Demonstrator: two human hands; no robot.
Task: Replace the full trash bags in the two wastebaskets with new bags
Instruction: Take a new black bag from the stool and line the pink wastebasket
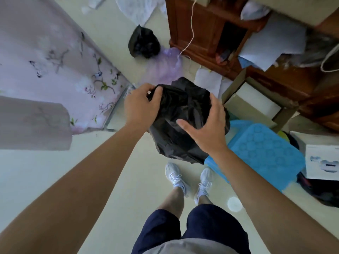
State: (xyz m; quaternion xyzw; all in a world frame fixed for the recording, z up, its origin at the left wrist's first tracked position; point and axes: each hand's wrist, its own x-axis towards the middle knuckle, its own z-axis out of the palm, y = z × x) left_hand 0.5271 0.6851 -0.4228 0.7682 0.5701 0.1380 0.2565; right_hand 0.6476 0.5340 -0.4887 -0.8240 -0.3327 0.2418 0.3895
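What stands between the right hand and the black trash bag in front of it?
Nothing visible. The right hand spreads open directly over the side of the black trash bag, and the left hand grips its top edge.

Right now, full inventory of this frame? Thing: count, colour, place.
held trash bag: 1, black, centre, between both hands
tied bag: 1, black, floor, upper centre
lilac bag: 1, translucent lilac, floor beyond the held trash bag
floral sheet: 1, pale pink, left
wooden cabinet: 1, brown, upper right
white cord: 1, white, down the cabinet front
cardboard box: 1, tan, open, right of the held trash bag
blue stool: 1, blue, lower right
shoes: 2, white, floor, bottom centre
left hand: 1, pinches the bag's upper-left edge
right hand: 1, fingers spread over the bag's right side
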